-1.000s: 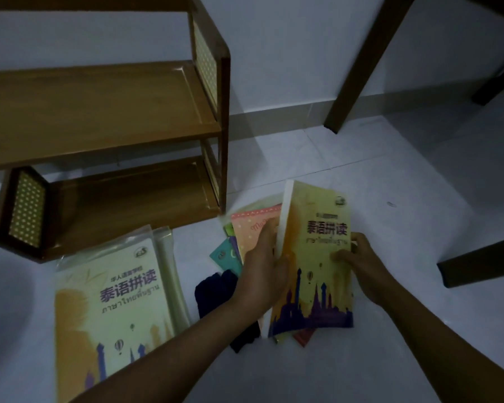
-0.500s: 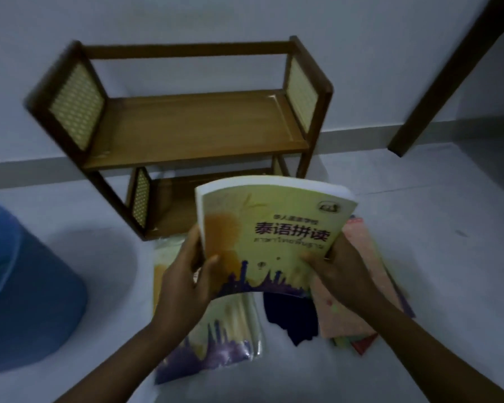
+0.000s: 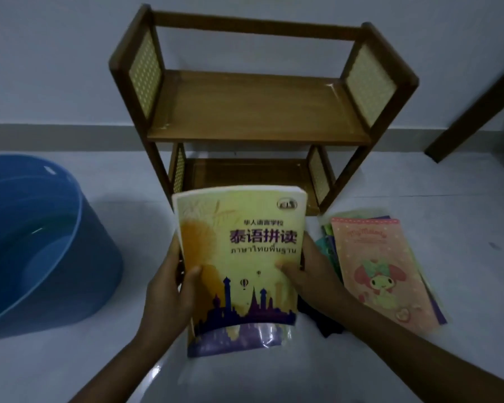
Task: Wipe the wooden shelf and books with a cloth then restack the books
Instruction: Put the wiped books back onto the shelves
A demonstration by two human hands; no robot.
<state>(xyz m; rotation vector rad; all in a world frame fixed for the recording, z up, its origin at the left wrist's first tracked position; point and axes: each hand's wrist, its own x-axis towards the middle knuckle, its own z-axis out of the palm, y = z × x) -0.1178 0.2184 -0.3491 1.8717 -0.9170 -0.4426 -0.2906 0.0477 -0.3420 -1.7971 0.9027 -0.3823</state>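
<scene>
I hold a yellow book (image 3: 242,245) with a purple skyline cover in both hands, above the floor in front of the shelf. My left hand (image 3: 169,292) grips its left edge, thumb on the cover. My right hand (image 3: 309,274) grips its right edge. Under it lies a second book of the same kind (image 3: 239,338) in clear wrap. The two-tier wooden shelf (image 3: 256,112) stands against the wall with both tiers bare. A dark cloth (image 3: 329,324) lies on the floor beneath my right forearm, mostly hidden.
A pile of thin books with a pink cartoon cover on top (image 3: 381,271) lies on the floor to the right. A blue plastic tub (image 3: 41,242) stands at the left. A dark wooden furniture leg (image 3: 474,109) slants at the far right.
The yellow book has been lifted off the right-hand pile and carried left, now held over the wrapped book. The view has swung left, bringing the whole shelf and blue tub into sight.
</scene>
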